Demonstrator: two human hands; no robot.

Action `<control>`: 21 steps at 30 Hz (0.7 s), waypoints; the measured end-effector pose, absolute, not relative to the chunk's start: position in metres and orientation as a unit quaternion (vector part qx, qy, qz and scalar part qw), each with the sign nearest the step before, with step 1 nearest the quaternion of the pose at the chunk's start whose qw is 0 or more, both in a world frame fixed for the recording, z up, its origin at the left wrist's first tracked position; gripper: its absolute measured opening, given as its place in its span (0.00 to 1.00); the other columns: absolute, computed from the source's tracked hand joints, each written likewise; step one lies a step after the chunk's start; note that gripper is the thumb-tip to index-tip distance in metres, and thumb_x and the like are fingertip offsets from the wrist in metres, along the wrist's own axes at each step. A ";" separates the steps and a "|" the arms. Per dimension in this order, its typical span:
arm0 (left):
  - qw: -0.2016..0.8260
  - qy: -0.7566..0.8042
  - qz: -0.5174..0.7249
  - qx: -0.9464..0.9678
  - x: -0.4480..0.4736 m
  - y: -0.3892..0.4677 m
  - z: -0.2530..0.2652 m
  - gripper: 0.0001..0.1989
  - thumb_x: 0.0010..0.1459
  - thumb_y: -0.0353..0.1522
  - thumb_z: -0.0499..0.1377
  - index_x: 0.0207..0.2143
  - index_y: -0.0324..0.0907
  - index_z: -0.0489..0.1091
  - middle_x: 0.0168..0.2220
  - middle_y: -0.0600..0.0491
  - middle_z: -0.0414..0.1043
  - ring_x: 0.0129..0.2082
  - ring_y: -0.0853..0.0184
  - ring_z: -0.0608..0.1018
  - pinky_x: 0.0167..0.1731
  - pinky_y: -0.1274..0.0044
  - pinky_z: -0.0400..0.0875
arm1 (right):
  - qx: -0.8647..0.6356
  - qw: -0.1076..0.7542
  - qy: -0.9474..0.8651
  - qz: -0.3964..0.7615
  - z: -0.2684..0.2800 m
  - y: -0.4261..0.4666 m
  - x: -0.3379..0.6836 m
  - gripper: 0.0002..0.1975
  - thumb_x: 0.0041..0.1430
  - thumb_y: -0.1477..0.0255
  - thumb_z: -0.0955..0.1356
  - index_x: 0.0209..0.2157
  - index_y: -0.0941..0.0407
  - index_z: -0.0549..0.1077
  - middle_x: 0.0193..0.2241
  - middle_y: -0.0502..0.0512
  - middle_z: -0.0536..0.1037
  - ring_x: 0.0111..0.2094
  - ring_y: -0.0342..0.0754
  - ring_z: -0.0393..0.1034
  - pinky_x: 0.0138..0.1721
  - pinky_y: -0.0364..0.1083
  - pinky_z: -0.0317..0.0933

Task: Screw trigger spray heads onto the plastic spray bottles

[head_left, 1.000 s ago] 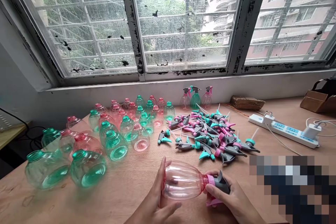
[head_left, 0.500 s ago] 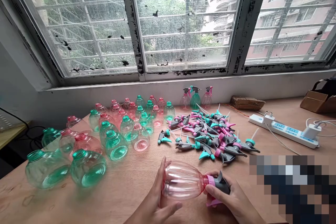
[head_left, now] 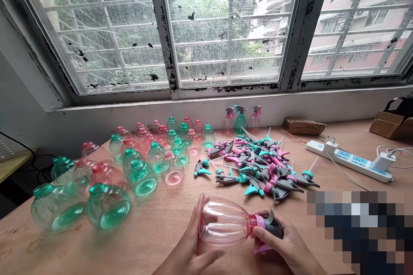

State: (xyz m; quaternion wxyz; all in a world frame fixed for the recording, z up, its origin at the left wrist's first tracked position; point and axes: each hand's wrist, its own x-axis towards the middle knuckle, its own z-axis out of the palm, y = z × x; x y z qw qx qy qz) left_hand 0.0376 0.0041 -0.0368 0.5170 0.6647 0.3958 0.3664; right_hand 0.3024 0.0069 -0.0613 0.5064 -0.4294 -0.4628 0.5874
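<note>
A clear pink spray bottle (head_left: 226, 222) lies sideways between my hands, its base to the left. My left hand (head_left: 193, 240) cups that base, fingers against the bottom and thumb along the near side. On the neck sits a grey spray head (head_left: 272, 225) with a pink collar and trigger. My right hand (head_left: 287, 240) is closed around this head, thumb on top near the collar; some of its fingers are hidden behind. Just beyond the bottle lies a pile of loose grey, pink and teal spray heads (head_left: 254, 163).
Several open green and pink bottles (head_left: 143, 178) stand at the left of the wooden table (head_left: 155, 227). Three bottles with spray heads (head_left: 240, 121) stand by the wall. A power strip (head_left: 350, 161), a brown package (head_left: 305, 126) and a cardboard box (head_left: 389, 122) are at the right.
</note>
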 end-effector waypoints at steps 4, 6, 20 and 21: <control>0.498 0.395 0.363 0.681 0.035 0.010 -0.046 0.49 0.62 0.43 0.63 0.72 0.54 0.31 0.73 0.47 0.42 0.69 0.51 0.55 0.69 0.60 0.42 | -0.426 0.507 -0.466 0.588 -0.062 0.007 0.302 0.20 0.52 0.59 0.78 0.39 0.58 0.75 0.19 0.51 0.82 0.21 0.48 0.76 0.26 0.45 0.67; 0.509 0.398 0.364 0.670 0.035 0.013 -0.048 0.53 0.59 0.43 0.66 0.72 0.52 0.31 0.73 0.45 0.44 0.69 0.49 0.57 0.69 0.59 0.44 | -0.425 0.505 -0.468 0.587 -0.062 0.007 0.302 0.20 0.52 0.59 0.77 0.39 0.58 0.75 0.19 0.51 0.82 0.21 0.48 0.76 0.26 0.45 0.67; 0.539 0.389 0.369 0.650 0.036 0.015 -0.042 0.49 0.61 0.42 0.65 0.72 0.54 0.34 0.72 0.48 0.49 0.70 0.51 0.56 0.70 0.59 0.43 | -0.435 0.517 -0.452 0.583 -0.062 0.008 0.303 0.21 0.52 0.58 0.77 0.39 0.59 0.75 0.19 0.50 0.82 0.20 0.46 0.74 0.23 0.44 0.69; 0.536 0.387 0.367 0.654 0.036 0.015 -0.044 0.48 0.62 0.42 0.64 0.72 0.56 0.33 0.72 0.49 0.49 0.70 0.52 0.57 0.70 0.59 0.43 | -0.432 0.517 -0.452 0.585 -0.062 0.008 0.303 0.21 0.52 0.58 0.77 0.39 0.59 0.75 0.19 0.50 0.82 0.20 0.46 0.74 0.23 0.44 0.69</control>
